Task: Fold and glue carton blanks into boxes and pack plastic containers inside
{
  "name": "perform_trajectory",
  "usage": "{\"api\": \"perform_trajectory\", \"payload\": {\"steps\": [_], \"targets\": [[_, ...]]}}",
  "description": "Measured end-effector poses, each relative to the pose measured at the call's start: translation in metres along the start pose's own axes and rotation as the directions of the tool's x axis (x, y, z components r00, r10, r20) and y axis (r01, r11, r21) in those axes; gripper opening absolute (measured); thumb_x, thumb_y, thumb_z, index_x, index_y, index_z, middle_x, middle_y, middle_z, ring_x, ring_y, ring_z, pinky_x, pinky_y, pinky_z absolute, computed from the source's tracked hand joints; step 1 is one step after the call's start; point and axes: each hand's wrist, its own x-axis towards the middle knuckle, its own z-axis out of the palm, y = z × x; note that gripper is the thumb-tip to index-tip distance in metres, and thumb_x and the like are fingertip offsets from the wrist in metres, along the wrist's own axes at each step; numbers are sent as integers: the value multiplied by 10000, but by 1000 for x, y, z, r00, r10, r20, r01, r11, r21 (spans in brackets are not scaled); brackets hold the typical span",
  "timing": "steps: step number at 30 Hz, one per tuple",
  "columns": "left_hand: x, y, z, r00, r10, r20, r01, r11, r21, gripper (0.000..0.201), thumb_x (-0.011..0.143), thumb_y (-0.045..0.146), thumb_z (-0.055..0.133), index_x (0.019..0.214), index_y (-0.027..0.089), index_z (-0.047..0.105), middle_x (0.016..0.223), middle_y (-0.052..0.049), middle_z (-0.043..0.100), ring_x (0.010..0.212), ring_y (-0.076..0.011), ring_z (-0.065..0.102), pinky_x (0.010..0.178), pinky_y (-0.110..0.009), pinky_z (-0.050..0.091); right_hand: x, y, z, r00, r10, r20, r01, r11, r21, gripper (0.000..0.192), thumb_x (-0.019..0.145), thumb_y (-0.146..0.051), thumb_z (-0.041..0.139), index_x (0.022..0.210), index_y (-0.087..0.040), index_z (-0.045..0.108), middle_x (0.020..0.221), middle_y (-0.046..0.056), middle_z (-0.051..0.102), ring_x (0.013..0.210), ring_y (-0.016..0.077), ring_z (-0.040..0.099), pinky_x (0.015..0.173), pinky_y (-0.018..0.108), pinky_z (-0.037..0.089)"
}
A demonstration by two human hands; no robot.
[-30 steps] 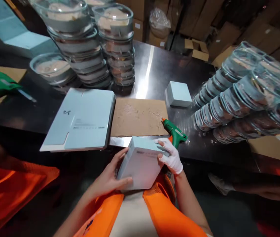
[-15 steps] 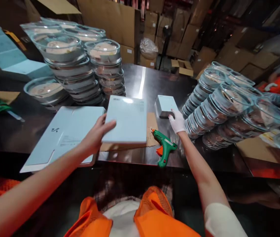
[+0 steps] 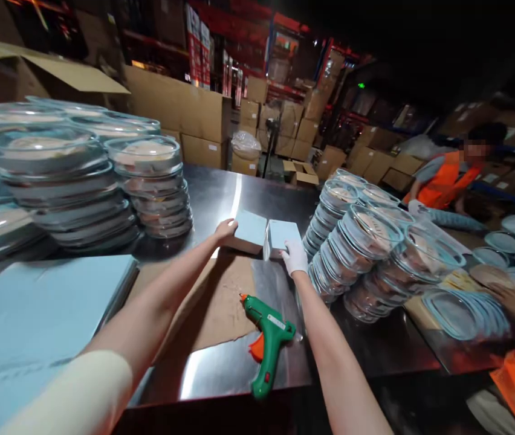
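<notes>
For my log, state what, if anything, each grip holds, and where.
The left grip holds a blue box by its left end; the right grip touches another box at its near right corner, hold unclear.

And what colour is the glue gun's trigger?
Orange: the trigger stands out against the green glue gun, best seen in the head view.

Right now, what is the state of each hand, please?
Left hand: closed, holding the left pale-blue box at its side.
Right hand: touching the right pale-blue box; whether it grips cannot be told.
</notes>
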Motion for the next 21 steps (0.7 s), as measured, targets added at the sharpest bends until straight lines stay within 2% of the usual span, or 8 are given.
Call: {"api": "perform_trajectory", "payload": {"steps": [3, 6, 9, 12, 16, 19, 21], "targets": [[6, -13, 11, 978, 185, 98, -200, 965, 169, 491, 1021, 500, 632, 1360, 146, 667, 1442, -151, 653, 1342, -279, 604, 1183, -510, 452, 5, 5, 4, 1000, -3, -3, 3, 999, 33, 435, 1048, -365, 596, 1435, -181, 670, 1510, 126, 636, 1453, 268, 463, 1221, 388, 367], [-1, -22, 24, 892, 339, 297, -420, 864, 277, 429, 995, 473, 619, 1313, 206, 726, 1474, -105, 642, 1407, -250, 531, 1236, -405, 352, 8, 4, 8, 1000, -1, 5, 1, 998, 59, 460, 1081, -381, 542, 1463, -143, 638, 1536, 151, 602, 1474, 272, 423, 1239, 404, 344], [-12, -26, 39, 813, 387, 435, -549, 758, 352, 350, 932, 376, 688, 1252, 253, 759, 1433, -112, 659, 1393, -323, 527, 1215, -481, 341, 8, -2, 10, 999, 30, 22, -31, 998, 61, 493, 1075, -414, 552, 1496, -165, 619, 1571, 165, 567, 1521, 324, 373, 1251, 457, 341], [-20, -26, 48, 793, 392, 466, -589, 686, 427, 340, 985, 320, 580, 1269, 221, 740, 1413, -180, 635, 1374, -383, 508, 1175, -572, 336, 6, -6, 11, 998, 53, 44, -55, 997, 50, 519, 1081, -432, 525, 1544, -203, 581, 1639, 158, 504, 1577, 350, 312, 1242, 499, 360], [-29, -15, 48, 794, 376, 478, -595, 642, 483, 343, 1018, 311, 519, 1264, 193, 728, 1348, -200, 654, 1328, -382, 529, 1161, -589, 344, 5, -8, 5, 995, 49, 83, -52, 998, 35, 528, 1082, -424, 519, 1572, -230, 555, 1703, 127, 441, 1621, 343, 262, 1256, 512, 355], [-45, 2, 39, 798, 388, 461, -593, 638, 491, 440, 986, 345, 621, 1378, 154, 676, 1525, -252, 573, 1465, -432, 445, 1226, -658, 267, 8, -12, -8, 995, 35, 96, -38, 999, 35, 564, 1065, -407, 540, 1593, -209, 526, 1723, 137, 415, 1643, 336, 234, 1273, 536, 338], [-64, 13, 20, 802, 409, 435, -592, 642, 487, 573, 964, 378, 674, 1474, 127, 607, 1649, -271, 463, 1566, -450, 343, 1271, -680, 191, 4, -16, -21, 997, 53, 63, -56, 998, 39, 640, 1056, -419, 528, 1626, -134, 464, 1741, 200, 357, 1653, 357, 216, 1285, 592, 307]]}}
